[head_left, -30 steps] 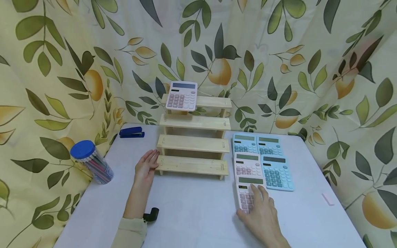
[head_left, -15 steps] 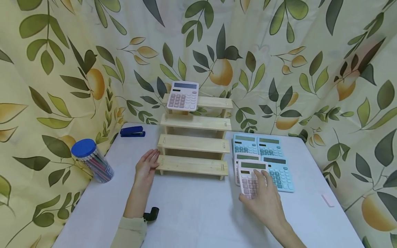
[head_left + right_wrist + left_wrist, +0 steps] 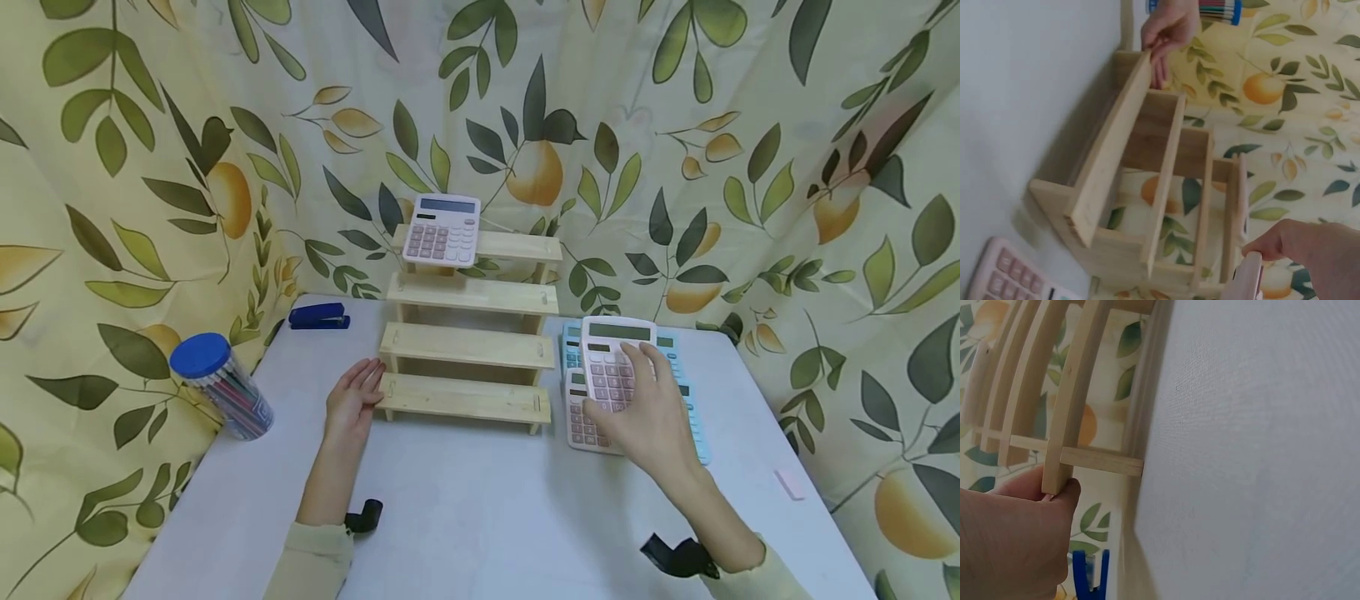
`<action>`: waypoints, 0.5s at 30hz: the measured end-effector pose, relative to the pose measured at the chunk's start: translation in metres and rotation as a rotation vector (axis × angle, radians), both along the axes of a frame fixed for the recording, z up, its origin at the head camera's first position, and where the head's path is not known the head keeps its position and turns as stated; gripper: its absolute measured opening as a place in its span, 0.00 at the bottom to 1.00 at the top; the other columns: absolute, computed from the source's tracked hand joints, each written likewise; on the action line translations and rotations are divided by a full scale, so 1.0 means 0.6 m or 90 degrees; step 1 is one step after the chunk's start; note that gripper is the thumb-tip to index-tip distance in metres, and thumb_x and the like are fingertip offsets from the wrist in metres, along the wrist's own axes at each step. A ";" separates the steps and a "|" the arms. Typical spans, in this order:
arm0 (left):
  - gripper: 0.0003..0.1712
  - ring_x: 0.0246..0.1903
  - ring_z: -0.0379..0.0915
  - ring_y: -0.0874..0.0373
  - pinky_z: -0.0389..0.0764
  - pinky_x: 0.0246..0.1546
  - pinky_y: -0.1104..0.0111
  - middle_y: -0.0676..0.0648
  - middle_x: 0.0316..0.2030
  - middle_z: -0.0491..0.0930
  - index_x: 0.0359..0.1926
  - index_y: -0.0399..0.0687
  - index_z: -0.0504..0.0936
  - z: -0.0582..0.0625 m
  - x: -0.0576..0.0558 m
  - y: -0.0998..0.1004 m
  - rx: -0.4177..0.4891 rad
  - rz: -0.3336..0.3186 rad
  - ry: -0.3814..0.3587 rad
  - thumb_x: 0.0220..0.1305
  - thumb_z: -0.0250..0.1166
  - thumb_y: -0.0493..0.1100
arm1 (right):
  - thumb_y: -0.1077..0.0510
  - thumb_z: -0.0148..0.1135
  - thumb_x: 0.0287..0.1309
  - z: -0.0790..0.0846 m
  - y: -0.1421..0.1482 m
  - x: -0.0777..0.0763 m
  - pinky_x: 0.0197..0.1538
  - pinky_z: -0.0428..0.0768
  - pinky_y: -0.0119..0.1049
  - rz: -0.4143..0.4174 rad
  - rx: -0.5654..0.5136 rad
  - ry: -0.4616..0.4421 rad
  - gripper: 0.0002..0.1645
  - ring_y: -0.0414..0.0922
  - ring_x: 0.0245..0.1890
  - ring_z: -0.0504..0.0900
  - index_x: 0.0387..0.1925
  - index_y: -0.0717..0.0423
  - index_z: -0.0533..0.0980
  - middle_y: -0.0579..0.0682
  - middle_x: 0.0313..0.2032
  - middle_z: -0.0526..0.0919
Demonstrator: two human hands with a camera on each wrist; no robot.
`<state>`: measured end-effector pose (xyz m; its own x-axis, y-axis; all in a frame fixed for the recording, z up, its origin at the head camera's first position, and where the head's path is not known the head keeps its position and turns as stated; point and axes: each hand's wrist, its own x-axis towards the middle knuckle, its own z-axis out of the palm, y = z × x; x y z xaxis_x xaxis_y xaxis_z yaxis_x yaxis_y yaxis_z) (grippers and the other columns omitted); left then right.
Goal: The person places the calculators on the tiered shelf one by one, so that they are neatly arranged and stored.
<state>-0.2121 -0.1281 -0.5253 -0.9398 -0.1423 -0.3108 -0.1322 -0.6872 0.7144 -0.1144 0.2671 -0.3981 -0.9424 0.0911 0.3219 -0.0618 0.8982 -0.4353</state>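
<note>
My right hand (image 3: 658,425) grips a pink calculator (image 3: 606,373) by its sides, raised over the others at the right of the table. Below it, another pink calculator (image 3: 585,429) lies on the tabletop beside several light blue calculators (image 3: 572,350), largely covered in the head view. At the left end of a stepped wooden rack (image 3: 465,398), my left hand (image 3: 351,400) pinches the lowest board between thumb and fingers, clearly seen in the left wrist view. On the rack's top step, a pink calculator (image 3: 441,232) leans with its screen up.
A blue stapler (image 3: 318,317) lies left of the rack. Nearer the left edge stands a clear tub of pens (image 3: 225,387) with a blue lid. A small pink slip (image 3: 790,484) lies near the right edge. Patterned cloth (image 3: 675,150) hangs around the table.
My right hand has lifted the nearest pink calculator off the table and carried it up and away, over the other calculators. The left hand stays at the rack's lowest step.
</note>
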 end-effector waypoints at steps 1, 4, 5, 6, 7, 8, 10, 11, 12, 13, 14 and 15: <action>0.48 0.75 0.62 0.44 0.71 0.70 0.67 0.32 0.76 0.61 0.79 0.32 0.55 0.000 0.000 0.000 -0.001 0.000 0.001 0.56 0.41 0.09 | 0.48 0.78 0.49 0.005 -0.002 -0.005 0.53 0.79 0.73 0.002 -0.002 0.003 0.56 0.74 0.61 0.72 0.75 0.62 0.62 0.70 0.74 0.59; 0.48 0.75 0.62 0.44 0.72 0.69 0.67 0.32 0.76 0.62 0.79 0.32 0.55 -0.002 -0.002 -0.001 -0.006 -0.001 0.002 0.56 0.41 0.09 | 0.48 0.77 0.49 0.020 -0.008 -0.019 0.54 0.79 0.73 0.009 -0.006 0.011 0.56 0.74 0.61 0.72 0.76 0.61 0.62 0.69 0.75 0.59; 0.48 0.75 0.62 0.44 0.72 0.68 0.67 0.32 0.76 0.62 0.79 0.32 0.55 -0.003 -0.002 -0.001 -0.007 -0.002 0.002 0.56 0.41 0.09 | 0.48 0.77 0.49 0.024 -0.011 -0.023 0.54 0.79 0.73 0.011 -0.008 0.012 0.56 0.73 0.61 0.72 0.76 0.61 0.62 0.68 0.75 0.59; 0.48 0.75 0.62 0.44 0.73 0.68 0.67 0.32 0.76 0.62 0.79 0.32 0.55 -0.004 -0.002 -0.001 -0.009 -0.002 0.002 0.56 0.41 0.09 | 0.48 0.77 0.50 0.028 -0.013 -0.027 0.55 0.78 0.73 0.013 -0.009 0.013 0.57 0.73 0.61 0.72 0.76 0.61 0.62 0.68 0.75 0.59; 0.48 0.75 0.62 0.44 0.73 0.68 0.67 0.32 0.76 0.62 0.79 0.32 0.55 -0.005 -0.002 -0.001 -0.009 -0.002 0.003 0.56 0.41 0.09 | 0.47 0.77 0.50 0.032 -0.015 -0.031 0.56 0.78 0.73 0.015 -0.013 0.012 0.57 0.73 0.61 0.72 0.77 0.60 0.62 0.68 0.75 0.59; 0.48 0.75 0.62 0.44 0.73 0.68 0.67 0.32 0.76 0.62 0.79 0.32 0.55 -0.006 -0.002 -0.002 -0.011 -0.004 0.003 0.56 0.41 0.09 | 0.47 0.77 0.50 0.036 -0.018 -0.035 0.56 0.78 0.73 0.016 -0.015 0.011 0.57 0.73 0.61 0.71 0.77 0.60 0.62 0.68 0.75 0.58; 0.48 0.75 0.62 0.44 0.73 0.68 0.67 0.32 0.76 0.62 0.79 0.32 0.55 -0.007 -0.002 -0.002 -0.013 -0.005 0.005 0.55 0.42 0.09 | 0.47 0.77 0.50 0.044 -0.022 -0.044 0.56 0.77 0.73 0.021 -0.017 0.013 0.57 0.72 0.62 0.71 0.77 0.59 0.62 0.67 0.75 0.58; 0.48 0.75 0.62 0.44 0.73 0.68 0.67 0.32 0.76 0.62 0.79 0.32 0.55 -0.008 -0.002 -0.002 -0.014 -0.006 0.005 0.55 0.42 0.09 | 0.47 0.77 0.50 0.047 -0.024 -0.048 0.55 0.78 0.72 0.023 -0.018 0.015 0.57 0.72 0.61 0.72 0.77 0.59 0.62 0.67 0.75 0.58; 0.48 0.75 0.62 0.44 0.74 0.67 0.68 0.32 0.76 0.62 0.79 0.32 0.55 -0.008 -0.002 -0.001 -0.016 -0.006 0.005 0.55 0.42 0.09 | 0.47 0.76 0.50 0.050 -0.025 -0.052 0.55 0.78 0.71 0.025 -0.019 0.017 0.57 0.71 0.60 0.72 0.77 0.59 0.61 0.67 0.75 0.58; 0.48 0.75 0.62 0.44 0.73 0.68 0.67 0.32 0.76 0.62 0.79 0.32 0.55 -0.008 -0.002 -0.001 -0.018 -0.007 0.005 0.55 0.42 0.09 | 0.47 0.76 0.50 0.054 -0.027 -0.056 0.54 0.79 0.70 0.025 -0.020 0.018 0.56 0.70 0.59 0.72 0.77 0.58 0.61 0.66 0.75 0.58; 0.48 0.75 0.62 0.44 0.74 0.67 0.68 0.33 0.76 0.62 0.79 0.32 0.55 -0.009 -0.002 -0.001 -0.020 -0.009 0.004 0.56 0.42 0.10 | 0.47 0.76 0.50 0.057 -0.028 -0.060 0.55 0.79 0.70 0.026 -0.020 0.020 0.56 0.70 0.60 0.72 0.77 0.58 0.61 0.66 0.76 0.58; 0.48 0.75 0.62 0.45 0.74 0.67 0.68 0.33 0.76 0.62 0.79 0.33 0.55 -0.009 -0.002 0.000 -0.020 -0.010 0.002 0.56 0.42 0.10 | 0.46 0.75 0.51 0.060 -0.030 -0.064 0.56 0.79 0.70 0.027 -0.021 0.023 0.56 0.69 0.60 0.72 0.77 0.58 0.61 0.66 0.76 0.58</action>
